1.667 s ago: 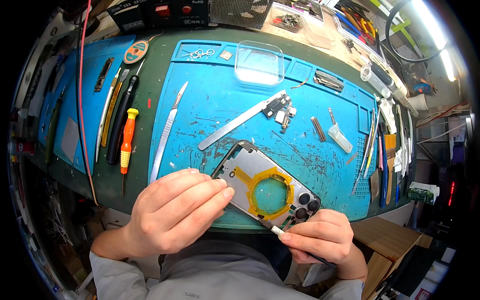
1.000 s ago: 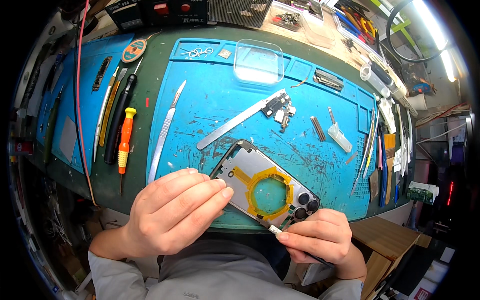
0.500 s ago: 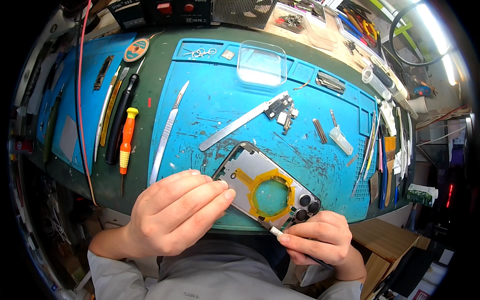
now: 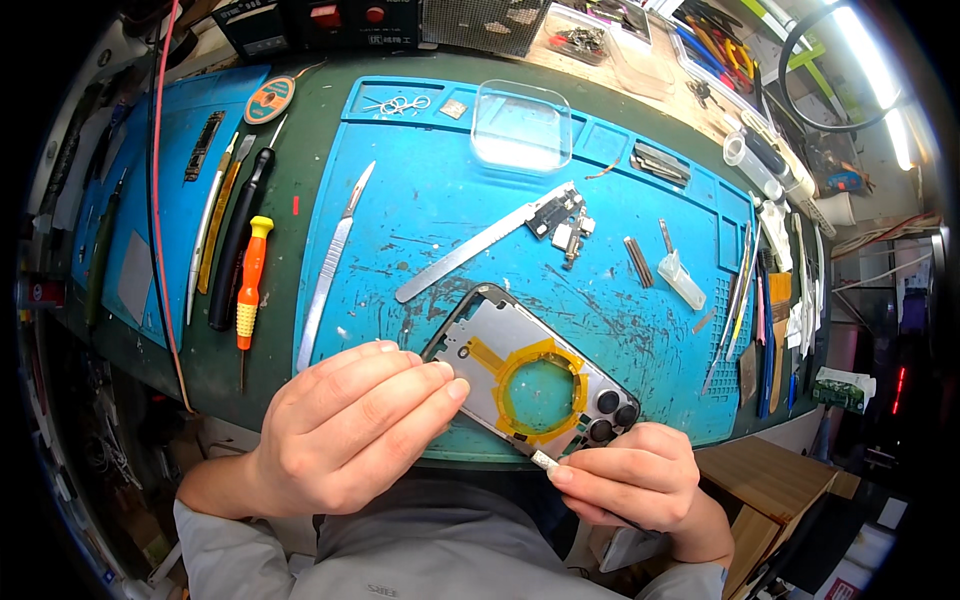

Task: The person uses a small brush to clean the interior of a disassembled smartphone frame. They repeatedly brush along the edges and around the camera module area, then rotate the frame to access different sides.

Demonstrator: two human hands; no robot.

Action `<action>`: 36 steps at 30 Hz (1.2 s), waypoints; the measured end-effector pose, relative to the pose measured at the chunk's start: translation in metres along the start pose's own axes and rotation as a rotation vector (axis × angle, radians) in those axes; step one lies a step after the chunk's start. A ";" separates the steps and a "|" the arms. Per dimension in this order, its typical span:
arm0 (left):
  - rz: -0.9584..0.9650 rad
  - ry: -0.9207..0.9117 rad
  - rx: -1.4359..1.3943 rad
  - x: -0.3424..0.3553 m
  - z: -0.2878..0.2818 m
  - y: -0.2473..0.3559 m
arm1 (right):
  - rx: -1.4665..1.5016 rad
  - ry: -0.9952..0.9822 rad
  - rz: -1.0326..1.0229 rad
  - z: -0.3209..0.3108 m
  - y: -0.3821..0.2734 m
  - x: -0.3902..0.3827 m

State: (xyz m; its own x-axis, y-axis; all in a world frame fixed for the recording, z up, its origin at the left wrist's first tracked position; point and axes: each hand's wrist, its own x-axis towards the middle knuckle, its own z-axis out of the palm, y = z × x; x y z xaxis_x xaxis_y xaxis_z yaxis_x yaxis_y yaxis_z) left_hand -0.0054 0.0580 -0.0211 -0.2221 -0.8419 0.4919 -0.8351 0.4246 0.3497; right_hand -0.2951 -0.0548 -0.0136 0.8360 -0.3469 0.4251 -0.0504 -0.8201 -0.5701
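Note:
A phone housing (image 4: 487, 326), with a round opening ringed in yellow film and black camera lens rings at its lower right corner, is tilted at the blue mat's near edge. My left hand (image 4: 350, 430) is closed on the housing's left end, the thumb hidden. At the near edge by the lenses, my right hand (image 4: 635, 475) pinches a small pale speckled piece (image 4: 544, 460). Something thin and dark shows below that hand; whether it joins the piece I cannot tell. Beyond the housing lies a flat metal strip (image 4: 460, 255) with small phone parts (image 4: 565, 222) at its far end.
A scalpel (image 4: 335, 260) lies left on the blue mat (image 4: 620, 320). Farther left are an orange screwdriver (image 4: 253, 285), a black-handled tool (image 4: 243, 235) and a solder reel (image 4: 270, 100). A clear plastic box (image 4: 521, 125) stands at the back; tweezers (image 4: 735, 285) lie right.
The pale piece and my right fingertips have shifted slightly left along the housing's near edge. My left hand keeps its hold.

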 end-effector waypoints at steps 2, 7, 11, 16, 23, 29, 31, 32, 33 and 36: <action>-0.003 -0.003 0.000 0.000 -0.001 0.000 | -0.004 -0.003 0.000 0.000 0.000 0.001; 0.003 0.004 -0.012 0.000 0.000 -0.002 | 0.013 0.000 0.013 -0.002 0.000 -0.001; 0.007 0.003 -0.014 -0.002 -0.001 -0.003 | 0.025 -0.002 0.018 -0.002 0.000 -0.002; 0.012 0.005 -0.010 -0.002 0.001 -0.003 | 0.013 -0.007 0.018 -0.003 -0.001 -0.001; 0.004 0.006 -0.001 -0.002 0.001 -0.001 | 0.019 -0.022 0.027 -0.004 -0.001 0.000; 0.001 0.002 0.007 -0.001 0.001 0.000 | 0.001 -0.018 0.015 -0.002 -0.001 0.002; -0.002 -0.004 0.005 -0.001 0.000 0.000 | -0.009 -0.014 0.008 -0.001 -0.001 0.003; -0.003 -0.005 0.001 -0.001 0.000 0.000 | -0.012 -0.013 0.010 -0.001 -0.001 0.002; -0.003 -0.005 -0.002 -0.001 -0.001 0.000 | -0.014 -0.011 0.012 -0.002 -0.001 0.002; -0.001 0.000 -0.014 -0.001 -0.001 -0.002 | -0.002 -0.001 0.011 -0.002 0.000 -0.001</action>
State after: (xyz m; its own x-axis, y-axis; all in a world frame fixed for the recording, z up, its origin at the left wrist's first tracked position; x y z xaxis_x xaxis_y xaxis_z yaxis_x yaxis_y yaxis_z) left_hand -0.0030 0.0586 -0.0217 -0.2209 -0.8422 0.4919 -0.8282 0.4283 0.3614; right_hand -0.2972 -0.0551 -0.0123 0.8358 -0.3560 0.4181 -0.0613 -0.8171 -0.5732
